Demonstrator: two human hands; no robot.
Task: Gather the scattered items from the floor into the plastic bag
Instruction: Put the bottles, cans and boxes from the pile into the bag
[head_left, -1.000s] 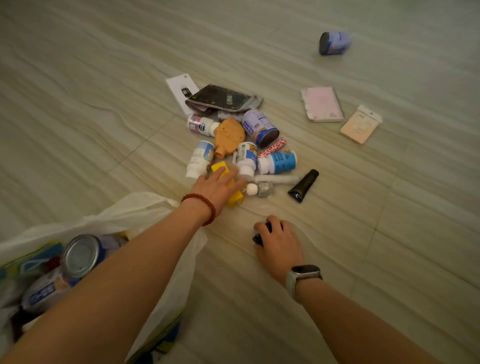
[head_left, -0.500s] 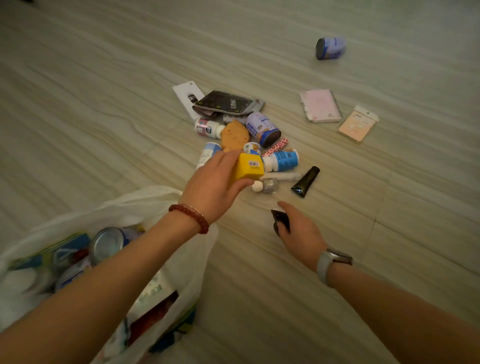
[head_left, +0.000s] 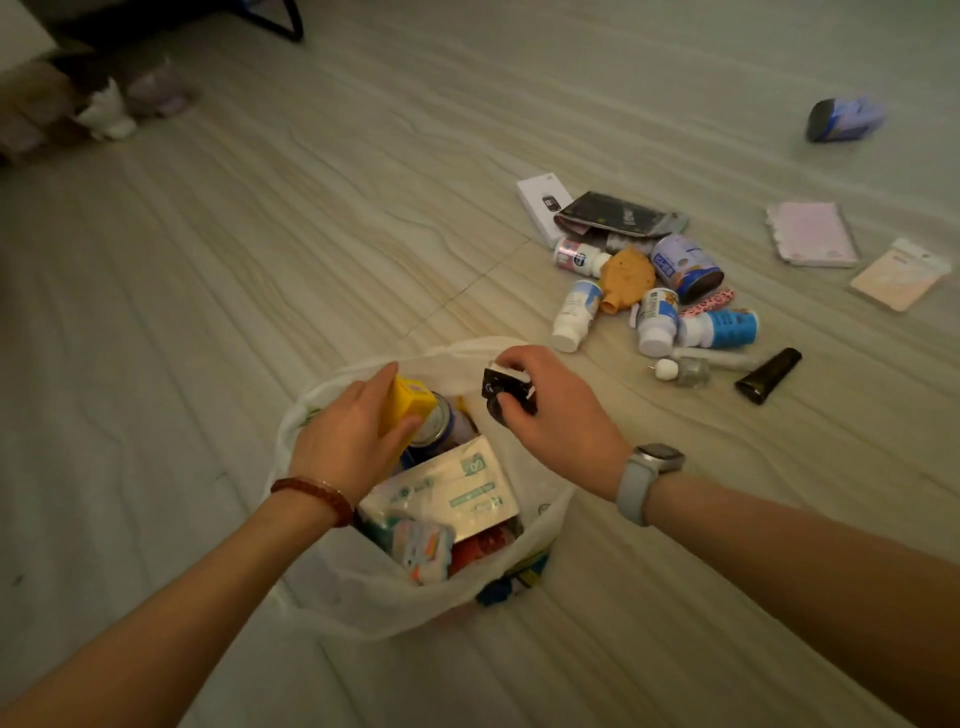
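Over bag (head_left: 363, 597) mouth, both hands: left hand (head_left: 345, 439) grips yellow box (head_left: 408, 402), right hand (head_left: 558, 413) pinches black packet (head_left: 506, 392). Label writing too blurred to read. Floor (head_left: 260, 260) pale, wavy-grained tile. Bag white, translucent, already part-filled with can, packets. Bottle pile (head_left: 654, 291) at 2 o'clock; black tube (head_left: 769, 375) beside it.

One head-worn camera looks steeply down, close over the plastic bag (head_left: 363, 603), the floor (head_left: 260, 260) stretching away beyond.
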